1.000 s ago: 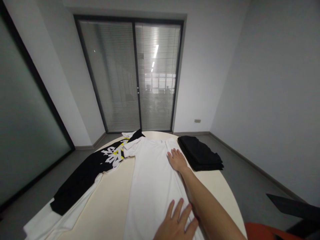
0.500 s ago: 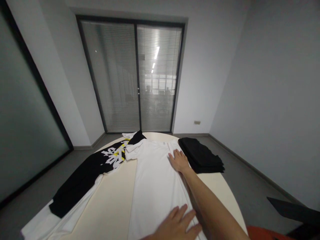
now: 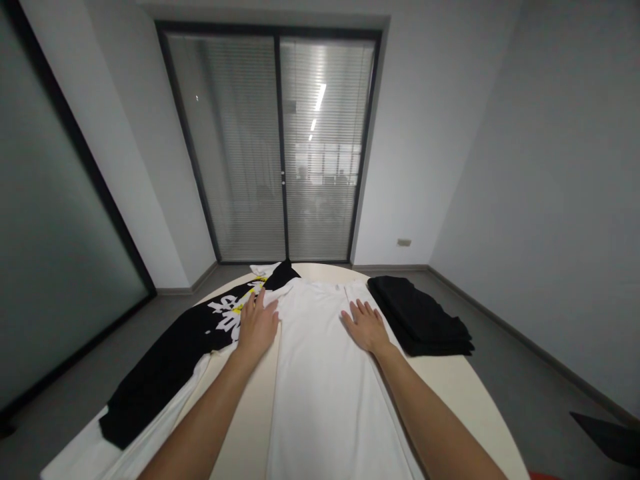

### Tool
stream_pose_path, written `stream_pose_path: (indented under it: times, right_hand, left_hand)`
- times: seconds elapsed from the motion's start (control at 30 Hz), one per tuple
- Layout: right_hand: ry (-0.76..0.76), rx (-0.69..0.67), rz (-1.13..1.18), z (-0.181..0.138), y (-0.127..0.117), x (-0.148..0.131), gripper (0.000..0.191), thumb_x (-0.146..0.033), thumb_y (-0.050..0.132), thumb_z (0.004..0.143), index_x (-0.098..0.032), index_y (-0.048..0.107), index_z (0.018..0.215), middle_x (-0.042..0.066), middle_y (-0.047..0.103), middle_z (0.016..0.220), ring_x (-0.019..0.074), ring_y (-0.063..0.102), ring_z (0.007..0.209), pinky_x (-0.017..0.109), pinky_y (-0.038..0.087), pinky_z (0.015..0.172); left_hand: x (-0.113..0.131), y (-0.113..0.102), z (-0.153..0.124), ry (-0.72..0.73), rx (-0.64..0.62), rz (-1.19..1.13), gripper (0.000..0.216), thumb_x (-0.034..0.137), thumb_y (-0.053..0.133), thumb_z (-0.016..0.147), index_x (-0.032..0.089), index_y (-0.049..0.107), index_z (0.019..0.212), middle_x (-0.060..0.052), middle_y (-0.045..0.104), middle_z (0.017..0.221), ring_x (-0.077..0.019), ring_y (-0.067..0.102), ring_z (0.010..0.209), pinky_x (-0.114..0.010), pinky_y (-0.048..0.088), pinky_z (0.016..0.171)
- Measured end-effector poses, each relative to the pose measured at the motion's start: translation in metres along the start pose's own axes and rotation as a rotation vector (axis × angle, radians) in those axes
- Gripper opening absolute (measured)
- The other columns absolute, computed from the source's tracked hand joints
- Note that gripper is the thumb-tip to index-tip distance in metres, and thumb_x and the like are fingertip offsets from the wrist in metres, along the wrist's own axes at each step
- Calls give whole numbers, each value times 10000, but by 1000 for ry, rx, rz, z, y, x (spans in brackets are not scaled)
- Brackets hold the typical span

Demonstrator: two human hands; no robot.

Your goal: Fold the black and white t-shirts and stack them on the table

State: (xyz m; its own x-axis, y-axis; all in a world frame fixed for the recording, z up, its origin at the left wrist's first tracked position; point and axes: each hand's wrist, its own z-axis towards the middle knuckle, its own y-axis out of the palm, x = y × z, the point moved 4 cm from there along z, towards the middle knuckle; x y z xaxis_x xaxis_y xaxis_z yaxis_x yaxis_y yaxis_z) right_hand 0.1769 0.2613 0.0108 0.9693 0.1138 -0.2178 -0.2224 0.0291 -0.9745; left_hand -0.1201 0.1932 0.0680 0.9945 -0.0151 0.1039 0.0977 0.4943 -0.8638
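A white T-shirt (image 3: 320,373) lies flat on the cream table, collar end away from me, its right side folded inward. My right hand (image 3: 367,328) rests palm down on the upper right part of the shirt, fingers spread. Over the left sleeve is my left hand (image 3: 259,325), fingers stretched out and apart, covering most of that sleeve. Whether its fingertips press on the cloth I cannot tell. Just left of it lies a black garment (image 3: 165,360) with white and yellow print, on top of white cloth (image 3: 80,447).
A stack of folded black clothes (image 3: 417,317) sits at the right edge of the round table (image 3: 450,393). Beyond the table stands a glass door (image 3: 320,200) with blinds. A dark flat object (image 3: 607,437) shows at the lower right.
My left hand has moved from the shirt's lower right part up and left to the left sleeve. My right hand stays on the upper right side. The view has shifted slightly.
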Motion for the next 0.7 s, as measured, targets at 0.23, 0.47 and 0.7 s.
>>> stream_pose_path:
  times: [0.23,0.47,0.7]
  right_hand:
    - [-15,7,4,0,-2,0,737,-620,182,994,-161,334,1550,109,246,1635,303,160,1514,463,105,1204]
    - [-24,14,-9,0,-2,0,712,-607,191,1001,-173,351,1542,112,258,1631,308,167,1511,475,112,1197]
    - [-19,15,-11,-1,-4,-2,694,-593,191,1006,-182,357,1540,101,260,1632,300,169,1511,475,117,1198]
  left_hand:
    - [-24,19,9,-26,50,-159,475,151,520,865,133,575,1337,-173,543,1409,-357,410,1374,-537,309,1146]
    - [-54,19,28,-284,172,-601,366,242,528,868,158,634,1207,-127,672,1148,-284,624,1099,-404,467,992]
    - [-72,26,33,-519,212,-782,245,342,559,854,144,673,943,-96,737,857,-226,685,775,-297,517,725]
